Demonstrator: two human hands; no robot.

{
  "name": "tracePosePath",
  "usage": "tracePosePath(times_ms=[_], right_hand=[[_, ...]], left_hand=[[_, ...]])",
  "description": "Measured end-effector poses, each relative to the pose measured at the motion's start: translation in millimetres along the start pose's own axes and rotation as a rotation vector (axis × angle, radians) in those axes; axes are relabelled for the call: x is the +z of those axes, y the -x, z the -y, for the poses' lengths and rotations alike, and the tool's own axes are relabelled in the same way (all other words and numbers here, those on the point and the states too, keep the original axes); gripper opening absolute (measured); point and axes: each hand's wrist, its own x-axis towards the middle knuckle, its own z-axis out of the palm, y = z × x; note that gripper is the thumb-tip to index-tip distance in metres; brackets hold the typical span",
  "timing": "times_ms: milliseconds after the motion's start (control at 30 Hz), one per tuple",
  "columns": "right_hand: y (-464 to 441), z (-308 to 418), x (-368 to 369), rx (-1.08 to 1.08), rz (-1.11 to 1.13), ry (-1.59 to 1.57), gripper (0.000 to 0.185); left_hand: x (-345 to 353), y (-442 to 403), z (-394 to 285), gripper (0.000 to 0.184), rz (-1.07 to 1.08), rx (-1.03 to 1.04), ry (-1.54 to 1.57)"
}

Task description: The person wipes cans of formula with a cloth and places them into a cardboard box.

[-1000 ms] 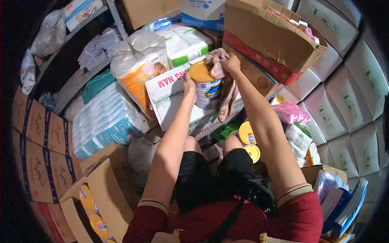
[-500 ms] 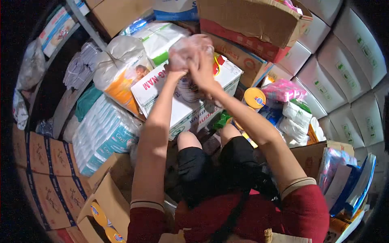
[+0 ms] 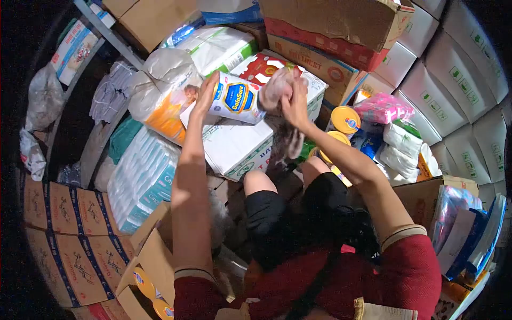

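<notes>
A white and blue GainSure can (image 3: 236,101) is tipped on its side above a white carton (image 3: 232,148). My left hand (image 3: 205,96) grips the can at its left end. In my right hand (image 3: 296,105) is a bunched, pale pinkish cloth (image 3: 276,89), held against the can's right end; a loose part of it hangs down, blurred. Behind the can lies a red printed surface (image 3: 257,68) on the carton.
Left of the carton stand an orange plastic-wrapped pack (image 3: 162,117) and a tissue pack (image 3: 146,184). Yellow-lidded cans (image 3: 345,120) and a pink pack (image 3: 383,110) sit to the right. An open box (image 3: 146,256) holds more yellow-lidded cans; white cartons (image 3: 453,90) are stacked at right.
The can, earlier mostly hidden behind both hands and the cloth, is now tipped sideways with its label showing. My left hand has moved left, my right hand right with the cloth.
</notes>
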Motion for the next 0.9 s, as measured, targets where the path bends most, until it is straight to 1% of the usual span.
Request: tracePosePath(times_ms=[33,100,167,233,300,333,367,400,433,467,500,533,567,633,667,700,733,767,800,900], right_hand=[[-21,13,5,0.021,0.035,-0.047,0.041],[-45,38,21,0.072,0.117,-0.131,0.041],[-46,63,47,0.079,0.221,-0.101,0.043],[-30,63,75,-0.085,0.101,0.109,0.049],[-30,47,71,0.028,0.185,-0.106,0.049],[-28,40,66,0.024,0.159,-0.104,0.045],[-20,-7,86,0.076,0.182,-0.117,0.041],[-15,-21,78,0.093,0.193,-0.139,0.044],[-7,-13,58,0.272,0.214,-0.044,0.040],[-6,-37,53,0.189,0.255,-0.009,0.037],[-9,-32,37,0.409,0.316,0.007,0.038],[-6,-29,27,0.467,0.219,0.006,0.041],[-9,-41,27,0.496,0.159,-0.010,0.041],[-28,-34,13,0.464,0.090,-0.056,0.037],[-42,-17,3,0.413,0.076,-0.106,0.035],[-57,5,-9,0.362,0.061,-0.154,0.033],[-69,23,-13,0.330,0.020,-0.284,0.029],[-80,45,-20,0.315,0.045,-0.275,0.031],[-88,54,-21,0.185,0.078,-0.231,0.031],[-100,68,-5,-0.142,0.229,-0.111,0.030]], left_hand=[[-4,-3,2,0.067,-0.026,0.005,0.013],[2,0,3,0.066,-0.119,0.068,-0.079],[3,-9,13,0.070,-0.033,0.088,-0.256],[-3,-28,21,0.074,0.044,0.116,-0.436],[-5,-34,19,0.079,0.029,0.120,-0.454],[3,-40,16,0.083,-0.021,0.116,-0.383],[14,-35,11,0.081,-0.092,0.102,-0.402],[26,-30,6,0.079,-0.162,0.086,-0.420],[39,-23,-4,0.072,-0.256,0.063,-0.525],[55,-6,-30,0.072,-0.276,0.042,-0.596],[72,11,-55,0.072,-0.295,0.020,-0.668],[84,13,-61,0.075,-0.328,-0.067,-0.717],[93,13,-66,0.079,-0.354,-0.157,-0.768],[114,18,-82,0.082,-0.359,-0.195,-0.861],[121,20,-85,0.084,-0.353,-0.214,-0.906],[123,18,-79,0.083,-0.348,-0.189,-0.964],[124,12,-71,0.082,-0.341,-0.163,-1.024],[124,8,-66,0.081,-0.334,-0.134,-1.085],[121,12,-69,0.073,-0.346,-0.123,-1.014],[104,2,-75,0.067,-0.225,-0.057,-1.094]])
